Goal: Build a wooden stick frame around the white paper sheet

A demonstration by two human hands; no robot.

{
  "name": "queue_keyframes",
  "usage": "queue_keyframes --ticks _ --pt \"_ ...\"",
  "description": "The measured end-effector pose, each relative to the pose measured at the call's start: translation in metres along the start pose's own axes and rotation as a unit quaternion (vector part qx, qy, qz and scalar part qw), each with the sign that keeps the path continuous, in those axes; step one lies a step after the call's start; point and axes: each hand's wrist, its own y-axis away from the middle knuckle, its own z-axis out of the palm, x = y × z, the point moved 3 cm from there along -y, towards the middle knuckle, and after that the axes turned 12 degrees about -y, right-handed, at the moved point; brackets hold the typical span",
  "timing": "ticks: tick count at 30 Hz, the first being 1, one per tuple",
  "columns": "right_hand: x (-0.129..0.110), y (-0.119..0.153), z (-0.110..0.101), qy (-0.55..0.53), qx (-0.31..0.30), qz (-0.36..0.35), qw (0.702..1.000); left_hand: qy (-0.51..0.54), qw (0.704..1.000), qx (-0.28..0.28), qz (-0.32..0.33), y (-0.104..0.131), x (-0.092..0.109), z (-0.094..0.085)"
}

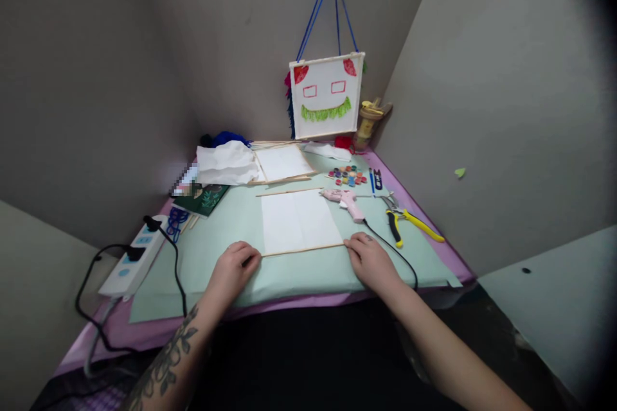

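Note:
A thin wooden stick lies along the near edge of a white sheet of paper. My left hand pinches the stick's left end, and my right hand pinches its right end. Another wooden stick runs along the far edge of the sheet. Just beyond the sheet's right corner a pink glue gun rests on its side, its cord passing close to my right hand.
Pliers with yellow handles, paint pots and a framed sheet lie farther back. A power strip with black cords stands at the left. On the wall hangs a decorated white panel on blue cords.

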Motion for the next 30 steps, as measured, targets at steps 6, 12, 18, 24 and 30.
queue_keyframes --ticks 6,12,18,24,30 --pt "0.001 0.001 0.000 0.008 -0.005 -0.009 1.000 0.012 0.999 -0.047 -0.017 -0.004 -0.001 0.000" --pt "-0.002 0.000 -0.003 0.010 -0.010 -0.008 1.000 0.028 0.996 -0.078 -0.015 -0.010 -0.001 -0.003" --pt "-0.001 0.000 -0.002 0.013 -0.017 -0.010 1.000 0.018 0.994 -0.108 -0.009 -0.015 -0.001 -0.003" --pt "-0.001 -0.001 -0.003 0.008 -0.028 -0.018 0.999 -0.024 0.983 -0.176 0.046 -0.027 0.006 -0.008" --pt "0.004 0.000 -0.002 -0.019 -0.011 0.001 1.000 0.001 0.985 -0.170 0.027 -0.023 -0.004 -0.004"
